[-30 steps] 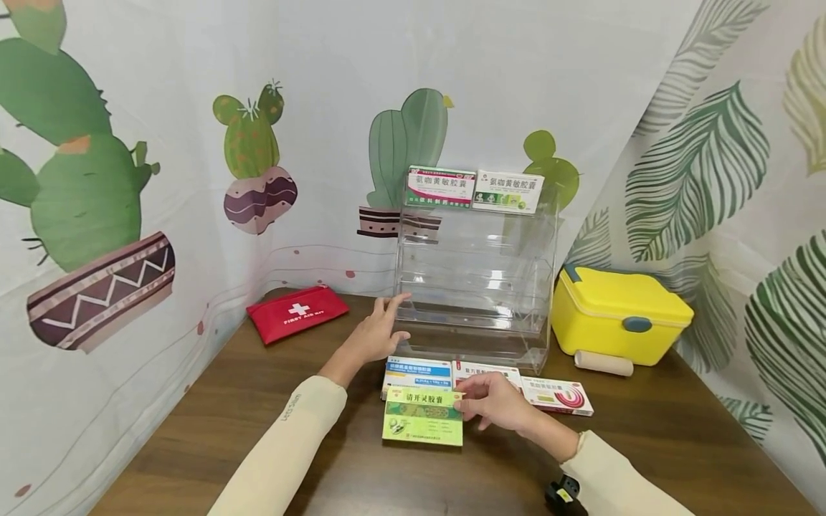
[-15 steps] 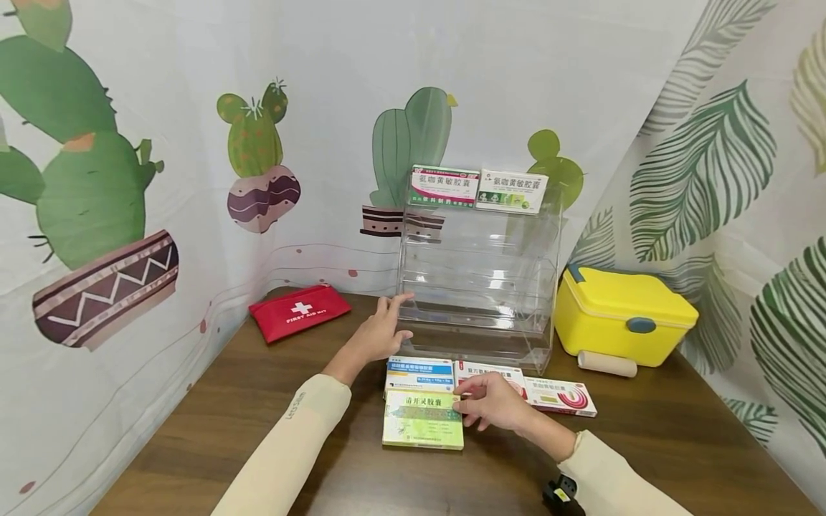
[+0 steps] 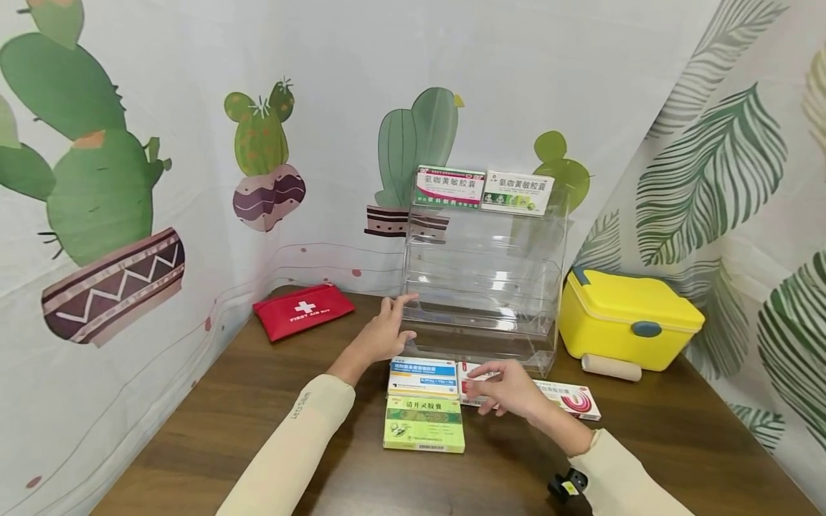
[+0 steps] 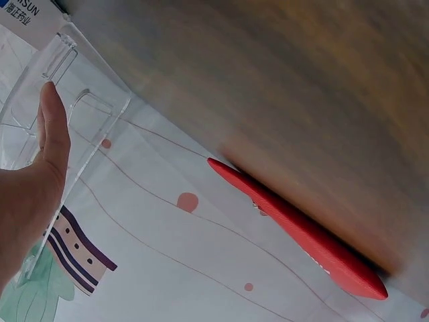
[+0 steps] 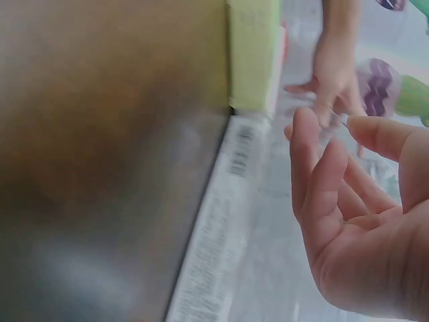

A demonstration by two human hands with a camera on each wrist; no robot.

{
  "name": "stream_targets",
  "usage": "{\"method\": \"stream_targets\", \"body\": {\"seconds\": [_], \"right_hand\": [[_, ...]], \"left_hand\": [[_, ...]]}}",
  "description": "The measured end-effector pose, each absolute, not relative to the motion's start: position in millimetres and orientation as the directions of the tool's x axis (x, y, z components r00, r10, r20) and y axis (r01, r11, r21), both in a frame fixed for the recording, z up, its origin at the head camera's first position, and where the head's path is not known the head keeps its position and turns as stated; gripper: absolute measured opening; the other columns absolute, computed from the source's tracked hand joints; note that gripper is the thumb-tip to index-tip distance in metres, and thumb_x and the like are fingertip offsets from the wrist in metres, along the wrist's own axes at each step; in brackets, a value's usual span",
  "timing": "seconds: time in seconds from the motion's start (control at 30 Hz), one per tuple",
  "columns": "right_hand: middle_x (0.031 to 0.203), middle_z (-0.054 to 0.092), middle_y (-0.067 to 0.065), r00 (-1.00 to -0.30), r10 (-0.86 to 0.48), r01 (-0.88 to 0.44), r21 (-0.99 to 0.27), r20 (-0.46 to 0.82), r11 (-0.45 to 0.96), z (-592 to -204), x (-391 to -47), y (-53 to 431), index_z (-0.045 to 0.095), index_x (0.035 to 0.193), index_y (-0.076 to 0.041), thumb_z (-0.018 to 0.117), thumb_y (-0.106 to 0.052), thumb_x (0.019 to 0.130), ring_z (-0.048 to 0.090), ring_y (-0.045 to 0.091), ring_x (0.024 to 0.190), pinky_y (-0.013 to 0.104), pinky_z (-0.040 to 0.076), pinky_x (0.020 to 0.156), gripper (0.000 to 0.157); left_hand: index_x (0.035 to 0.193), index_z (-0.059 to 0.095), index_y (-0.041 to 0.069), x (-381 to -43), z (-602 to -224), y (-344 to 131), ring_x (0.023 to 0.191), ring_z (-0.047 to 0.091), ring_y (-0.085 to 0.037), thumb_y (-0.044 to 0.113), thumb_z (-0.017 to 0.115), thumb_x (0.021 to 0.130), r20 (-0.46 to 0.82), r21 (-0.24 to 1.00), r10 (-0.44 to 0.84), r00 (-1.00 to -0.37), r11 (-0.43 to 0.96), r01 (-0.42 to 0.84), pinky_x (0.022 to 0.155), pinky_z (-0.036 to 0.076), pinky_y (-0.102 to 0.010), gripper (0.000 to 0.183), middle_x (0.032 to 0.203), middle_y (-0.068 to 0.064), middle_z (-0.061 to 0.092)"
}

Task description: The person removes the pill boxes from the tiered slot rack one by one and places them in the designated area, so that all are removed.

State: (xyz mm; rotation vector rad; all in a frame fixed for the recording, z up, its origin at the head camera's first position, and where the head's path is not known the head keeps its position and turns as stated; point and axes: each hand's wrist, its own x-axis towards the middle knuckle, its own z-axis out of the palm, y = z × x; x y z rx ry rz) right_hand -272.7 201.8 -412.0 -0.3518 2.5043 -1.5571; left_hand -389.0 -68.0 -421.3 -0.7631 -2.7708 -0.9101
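Note:
My left hand (image 3: 382, 333) is at the left side of the clear acrylic display rack (image 3: 480, 319), fingers extended; the left wrist view shows the thumb (image 4: 55, 127) against the rack's side. My right hand (image 3: 513, 394), fingers loosely bent and holding nothing, hovers over a white-and-red medicine box (image 3: 471, 370), which it partly hides. Left of that lies a blue-and-white medicine box (image 3: 422, 376). A green medicine box (image 3: 424, 424) lies flat in front of the blue one. To the right is a white medicine box with pink rings (image 3: 577, 401).
Two medicine boxes, one pink-and-green (image 3: 450, 188) and one white-and-green (image 3: 516, 192), stand in the rack's top tier. A red first aid pouch (image 3: 305, 311) lies at the left. On the right are a yellow case (image 3: 629, 315) and a beige roll (image 3: 611, 367).
My right hand has let go of the green box, which now lies flat on the table, and has moved slightly right. The left hand stays at the rack. The head view has shifted slightly.

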Motion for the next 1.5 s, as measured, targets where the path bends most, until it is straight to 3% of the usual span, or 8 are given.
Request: {"method": "stream_targets", "body": {"seconds": [0.2, 0.5, 0.73, 0.9, 1.13, 1.33, 1.5], "right_hand": [[0.096, 0.074, 0.019, -0.971, -0.236, -0.151, -0.877, 0.045, 0.456, -399, -278, 209, 0.064, 0.121, 0.005, 0.074, -0.016, 0.089, 0.072, 0.031, 0.067, 0.027, 0.046, 0.045, 0.04], [0.114, 0.069, 0.016, -0.983, -0.155, -0.158, -0.886, 0.1, 0.435, -392, -281, 207, 0.066, 0.121, -0.003, 0.075, -0.016, 0.089, 0.069, 0.03, 0.083, 0.041, 0.053, 0.051, 0.036], [0.124, 0.065, 0.02, -0.982, -0.067, -0.188, -0.886, 0.176, 0.423, -379, -288, 208, 0.062, 0.128, -0.004, 0.075, -0.021, 0.09, 0.067, 0.025, 0.091, 0.037, 0.054, 0.058, 0.043], [0.123, 0.066, 0.019, -0.966, 0.009, -0.235, -0.894, 0.258, 0.382, -370, -299, 207, 0.062, 0.128, -0.004, 0.073, -0.018, 0.091, 0.07, 0.016, 0.087, 0.034, 0.055, 0.059, 0.041], [0.123, 0.066, 0.021, -0.91, 0.135, -0.336, -0.888, 0.392, 0.314, -357, -321, 204, 0.064, 0.125, -0.003, 0.073, -0.013, 0.091, 0.064, 0.002, 0.067, 0.031, 0.054, 0.052, 0.037], [0.12, 0.067, 0.021, -0.866, 0.229, -0.386, -0.886, 0.444, 0.258, -340, -337, 203, 0.064, 0.123, 0.001, 0.072, -0.012, 0.091, 0.063, -0.002, 0.066, 0.022, 0.051, 0.049, 0.035], [0.118, 0.065, 0.028, -0.825, 0.303, -0.421, -0.877, 0.476, 0.232, -311, -325, 192, 0.062, 0.119, 0.008, 0.066, -0.004, 0.092, 0.062, -0.006, 0.065, 0.018, 0.047, 0.046, 0.03]], "left_hand": [[0.153, 0.011, 0.035, -388, -420, -68, 0.048, 0.042, -0.017, 0.023, 0.063, 0.098, 0.265, 0.526, 0.428, -0.864, 0.687, 0.502, 0.051, 0.041, -0.031, 0.077, 0.125, -0.019, 0.034], [0.154, 0.011, 0.035, -388, -423, -65, 0.046, 0.039, -0.016, 0.02, 0.062, 0.099, 0.276, 0.536, 0.424, -0.863, 0.677, 0.504, 0.047, 0.038, -0.03, 0.076, 0.118, -0.017, 0.035], [0.154, 0.011, 0.035, -387, -423, -63, 0.046, 0.037, -0.015, 0.019, 0.062, 0.099, 0.281, 0.542, 0.422, -0.862, 0.671, 0.506, 0.046, 0.037, -0.029, 0.076, 0.119, -0.017, 0.035], [0.154, 0.012, 0.033, -385, -423, -64, 0.045, 0.036, -0.014, 0.018, 0.062, 0.099, 0.282, 0.549, 0.421, -0.862, 0.666, 0.505, 0.046, 0.037, -0.029, 0.076, 0.118, -0.017, 0.035], [0.154, 0.011, 0.034, -386, -425, -65, 0.046, 0.038, -0.015, 0.018, 0.061, 0.099, 0.276, 0.549, 0.412, -0.868, 0.674, 0.494, 0.046, 0.037, -0.03, 0.076, 0.119, -0.018, 0.035], [0.153, 0.01, 0.034, -384, -426, -65, 0.046, 0.039, -0.016, 0.019, 0.061, 0.1, 0.265, 0.551, 0.395, -0.88, 0.686, 0.474, 0.047, 0.038, -0.03, 0.075, 0.122, -0.018, 0.035], [0.154, 0.011, 0.033, -383, -424, -64, 0.046, 0.038, -0.016, 0.017, 0.061, 0.1, 0.268, 0.556, 0.397, -0.878, 0.681, 0.478, 0.047, 0.037, -0.03, 0.075, 0.122, -0.019, 0.035]]}}
